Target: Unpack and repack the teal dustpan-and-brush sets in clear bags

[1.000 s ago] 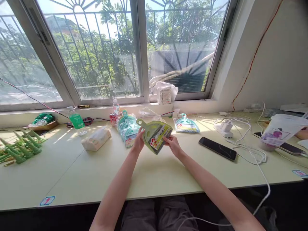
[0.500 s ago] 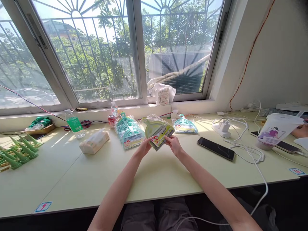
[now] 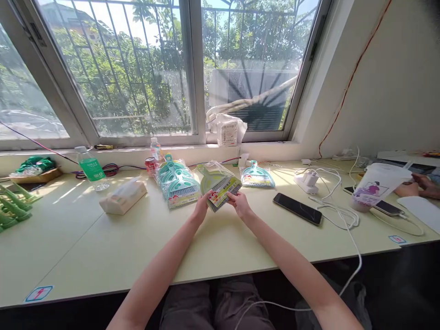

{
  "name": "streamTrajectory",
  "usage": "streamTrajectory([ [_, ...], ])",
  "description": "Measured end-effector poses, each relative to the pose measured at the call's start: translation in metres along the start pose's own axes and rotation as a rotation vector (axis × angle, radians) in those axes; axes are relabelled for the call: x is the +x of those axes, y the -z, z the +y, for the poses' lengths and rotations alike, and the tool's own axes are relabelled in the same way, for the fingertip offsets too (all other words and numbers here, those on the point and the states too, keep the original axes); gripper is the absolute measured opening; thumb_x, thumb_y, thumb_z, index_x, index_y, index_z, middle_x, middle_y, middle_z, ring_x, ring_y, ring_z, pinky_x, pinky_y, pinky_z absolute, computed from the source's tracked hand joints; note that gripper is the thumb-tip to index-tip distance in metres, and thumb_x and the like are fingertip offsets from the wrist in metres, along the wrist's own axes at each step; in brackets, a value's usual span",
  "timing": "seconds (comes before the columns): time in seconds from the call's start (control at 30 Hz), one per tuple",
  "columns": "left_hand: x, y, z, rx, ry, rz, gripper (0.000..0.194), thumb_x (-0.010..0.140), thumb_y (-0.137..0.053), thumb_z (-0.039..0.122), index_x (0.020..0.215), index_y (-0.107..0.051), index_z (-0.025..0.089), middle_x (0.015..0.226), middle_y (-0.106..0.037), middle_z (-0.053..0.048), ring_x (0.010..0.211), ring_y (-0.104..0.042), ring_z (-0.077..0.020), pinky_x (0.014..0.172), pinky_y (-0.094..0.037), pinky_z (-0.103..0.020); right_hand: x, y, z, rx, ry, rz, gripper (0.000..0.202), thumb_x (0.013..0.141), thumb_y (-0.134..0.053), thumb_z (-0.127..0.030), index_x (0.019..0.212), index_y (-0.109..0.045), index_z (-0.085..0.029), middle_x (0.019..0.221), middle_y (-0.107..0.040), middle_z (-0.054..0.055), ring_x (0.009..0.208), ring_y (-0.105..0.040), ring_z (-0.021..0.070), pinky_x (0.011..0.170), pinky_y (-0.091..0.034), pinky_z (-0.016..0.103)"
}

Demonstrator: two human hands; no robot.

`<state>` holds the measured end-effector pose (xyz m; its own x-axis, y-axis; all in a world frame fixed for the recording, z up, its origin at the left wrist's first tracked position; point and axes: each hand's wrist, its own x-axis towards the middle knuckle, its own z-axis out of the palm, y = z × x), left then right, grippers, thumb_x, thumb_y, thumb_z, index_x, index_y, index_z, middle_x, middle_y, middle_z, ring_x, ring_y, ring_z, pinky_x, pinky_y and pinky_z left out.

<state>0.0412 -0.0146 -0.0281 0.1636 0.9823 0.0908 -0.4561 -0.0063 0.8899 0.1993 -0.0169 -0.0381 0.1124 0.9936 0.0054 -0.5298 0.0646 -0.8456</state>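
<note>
Since a second ago, the left hand (image 3: 202, 207) has shifted from beside the handle to the near left corner of the yellow-green dustpan set (image 3: 220, 185). Across the pale table (image 3: 213, 250), overlapping turquoise sets (image 3: 178, 181) lie left of it, and a lone turquoise set (image 3: 257, 175) sits far right. What's held tilts between them, handle pointing far left. A black phone (image 3: 297, 208) lies right. Left fingers pinch that corner; the right hand (image 3: 241, 204) is clamped on the near right edge. I'd call the step steadying and angling the packet; moving it next calls for both grips firm.
</note>
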Motion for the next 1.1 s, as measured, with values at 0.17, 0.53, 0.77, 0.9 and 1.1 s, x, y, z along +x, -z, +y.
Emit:
streamTrajectory([
  [0.17,-0.004,-0.006,-0.002,0.129,0.044,0.031,0.052,0.072,-0.075,0.044,0.116,-0.065,0.017,0.117,-0.070,-0.012,0.107,-0.067,-0.0286,0.085,-0.054,-0.036,-0.001,0.003,-0.003,0.012,0.032,0.010,0.019,0.069,-0.080,-0.015,0.083,-0.068,-0.012,0.088,-0.075,0.008,0.083,-0.073,0.0205,0.080,-0.063,0.034],
  [0.53,-0.016,-0.013,-0.005,0.172,0.186,-0.247,0.051,0.074,-0.077,0.039,0.121,-0.063,0.023,0.133,-0.061,-0.014,0.122,-0.058,-0.0351,0.097,-0.047,-0.048,-0.002,0.005,-0.005,0.012,0.092,0.056,0.024,0.067,-0.082,-0.026,0.083,-0.067,-0.015,0.088,-0.074,0.007,0.088,-0.072,0.0225,0.082,-0.063,0.033],
  [0.77,-0.010,-0.001,0.000,0.078,0.238,-0.419,0.051,0.076,-0.077,0.037,0.123,-0.064,0.026,0.146,-0.049,-0.012,0.140,-0.039,-0.0330,0.108,-0.038,-0.047,-0.001,0.004,-0.006,0.040,0.132,0.065,0.026,0.068,-0.080,-0.025,0.087,-0.067,-0.016,0.095,-0.074,0.006,0.096,-0.070,0.0226,0.088,-0.061,0.032],
  [0.9,-0.001,0.000,0.004,-0.051,0.066,-0.348,0.051,0.083,-0.067,0.047,0.126,-0.061,0.019,0.139,-0.057,-0.011,0.136,-0.044,-0.0301,0.113,-0.035,-0.043,-0.001,0.004,-0.008,0.022,0.095,0.026,0.028,0.067,-0.082,-0.027,0.088,-0.067,-0.016,0.096,-0.075,0.007,0.096,-0.071,0.0236,0.087,-0.062,0.035],
  [1.1,0.004,-0.003,-0.017,-0.067,0.118,-0.240,0.051,0.086,-0.067,0.034,0.132,-0.053,0.017,0.136,-0.059,-0.011,0.127,-0.052,-0.0292,0.108,-0.040,-0.045,0.004,0.010,-0.011,0.003,0.109,0.056,0.029,0.067,-0.083,-0.025,0.088,-0.066,-0.016,0.096,-0.075,0.006,0.096,-0.071,0.0235,0.085,-0.062,0.036],
])
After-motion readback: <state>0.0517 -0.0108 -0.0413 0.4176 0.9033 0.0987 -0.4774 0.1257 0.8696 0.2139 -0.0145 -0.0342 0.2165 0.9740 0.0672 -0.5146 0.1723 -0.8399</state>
